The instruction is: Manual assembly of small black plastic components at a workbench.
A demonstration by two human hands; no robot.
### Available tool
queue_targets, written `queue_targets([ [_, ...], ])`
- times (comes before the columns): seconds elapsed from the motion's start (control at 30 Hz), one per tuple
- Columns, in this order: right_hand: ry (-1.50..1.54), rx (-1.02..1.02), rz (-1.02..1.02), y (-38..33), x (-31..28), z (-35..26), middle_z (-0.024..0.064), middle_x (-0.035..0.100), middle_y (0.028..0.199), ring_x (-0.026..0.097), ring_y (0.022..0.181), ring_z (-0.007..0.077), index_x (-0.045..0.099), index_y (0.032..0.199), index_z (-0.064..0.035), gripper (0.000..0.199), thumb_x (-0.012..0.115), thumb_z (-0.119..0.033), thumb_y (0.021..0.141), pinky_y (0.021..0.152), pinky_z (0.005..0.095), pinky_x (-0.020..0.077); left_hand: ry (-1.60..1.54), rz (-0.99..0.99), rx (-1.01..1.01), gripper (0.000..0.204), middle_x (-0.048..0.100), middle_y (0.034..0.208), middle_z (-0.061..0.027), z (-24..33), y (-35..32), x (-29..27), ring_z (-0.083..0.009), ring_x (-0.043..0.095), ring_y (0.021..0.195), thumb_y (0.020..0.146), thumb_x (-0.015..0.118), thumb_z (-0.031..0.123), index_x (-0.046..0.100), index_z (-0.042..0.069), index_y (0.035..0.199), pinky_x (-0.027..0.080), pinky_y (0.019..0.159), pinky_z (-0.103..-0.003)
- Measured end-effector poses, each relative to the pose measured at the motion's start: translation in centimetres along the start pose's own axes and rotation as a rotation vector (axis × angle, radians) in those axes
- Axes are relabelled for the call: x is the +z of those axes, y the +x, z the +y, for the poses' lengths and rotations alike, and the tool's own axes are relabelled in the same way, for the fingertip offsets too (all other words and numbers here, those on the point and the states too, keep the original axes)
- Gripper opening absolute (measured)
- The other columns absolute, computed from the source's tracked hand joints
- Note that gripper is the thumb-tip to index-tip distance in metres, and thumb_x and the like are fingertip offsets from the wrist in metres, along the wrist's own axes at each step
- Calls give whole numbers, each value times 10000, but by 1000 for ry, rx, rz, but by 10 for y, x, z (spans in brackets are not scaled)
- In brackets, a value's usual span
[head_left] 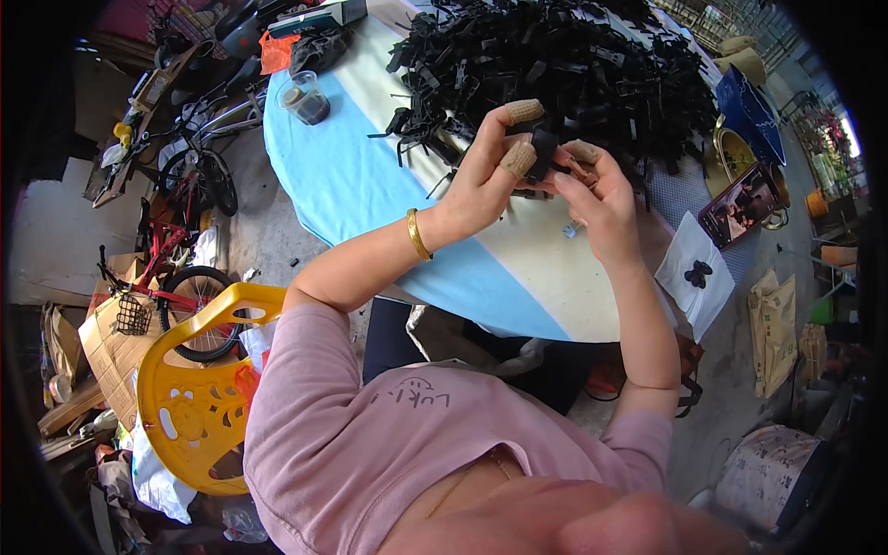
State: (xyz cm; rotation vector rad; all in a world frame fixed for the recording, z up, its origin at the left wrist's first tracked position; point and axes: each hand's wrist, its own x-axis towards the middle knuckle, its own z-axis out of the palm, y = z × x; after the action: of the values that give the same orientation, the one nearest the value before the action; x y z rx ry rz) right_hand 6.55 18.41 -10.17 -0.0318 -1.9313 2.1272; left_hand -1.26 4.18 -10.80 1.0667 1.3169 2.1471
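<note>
Both hands meet over the near side of a large heap of black strap-like pieces [564, 74], some with what look like buckles. My left hand [481, 176], with tan covers on fingertips and a gold bracelet at the wrist, is closed on a small black piece [544, 153]; its exact kind is unclear. My right hand [599, 196] pinches at the near right side of that piece, its fingertips also covered in tan. The part between the right fingers is mostly hidden. Several loose black pieces lie at the heap's left edge.
The round table has a blue and cream cloth [351, 185]. A clear plastic cup [305, 100] of dark contents stands at left. At right are a phone [740, 205] and white paper [696, 277] with small dark items. A yellow plastic chair [176, 444] and a red bicycle [171, 240] stand left.
</note>
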Motion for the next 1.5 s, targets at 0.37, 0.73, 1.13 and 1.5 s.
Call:
queue_targets([
  [0.37, 182, 8, -54, 5, -28, -4, -18, 430, 704, 280, 473, 13, 462, 1134, 1, 329, 433, -64, 813, 435, 147, 241, -151, -84, -177, 409, 543, 1032, -166, 5, 3, -4, -237, 592, 924, 940, 360, 152, 178, 68, 1297, 505, 807, -344],
  [0.73, -344, -241, 161, 0, -11, 4, 1, 553, 913, 472, 720, 13, 495, 1110, 10, 368, 620, 11, 764, 627, 141, 398, 70, -99, -85, 487, 500, 1143, -180, 4, -4, 2, -236, 580, 944, 922, 383, 114, 132, 80, 1338, 516, 794, -353],
  [1.13, -336, -339, 231, 1, -23, 6, -35, 541, 795, 446, 662, 17, 555, 1047, 1, 206, 536, -64, 852, 574, 152, 381, 892, -753, -139, 521, 554, 931, -139, 5, -12, 12, -323, 570, 749, 734, 677, 248, 453, 79, 1172, 465, 701, -382],
  [1.5, -532, -520, 147, 2, -14, 10, 4, 557, 663, 486, 585, 49, 588, 911, 9, 113, 556, -82, 853, 532, 180, 400, 1532, -248, 149, 112, 567, 811, -63, -15, -4, -9, -261, 531, 793, 682, 603, 78, 586, 72, 792, 446, 680, -341],
])
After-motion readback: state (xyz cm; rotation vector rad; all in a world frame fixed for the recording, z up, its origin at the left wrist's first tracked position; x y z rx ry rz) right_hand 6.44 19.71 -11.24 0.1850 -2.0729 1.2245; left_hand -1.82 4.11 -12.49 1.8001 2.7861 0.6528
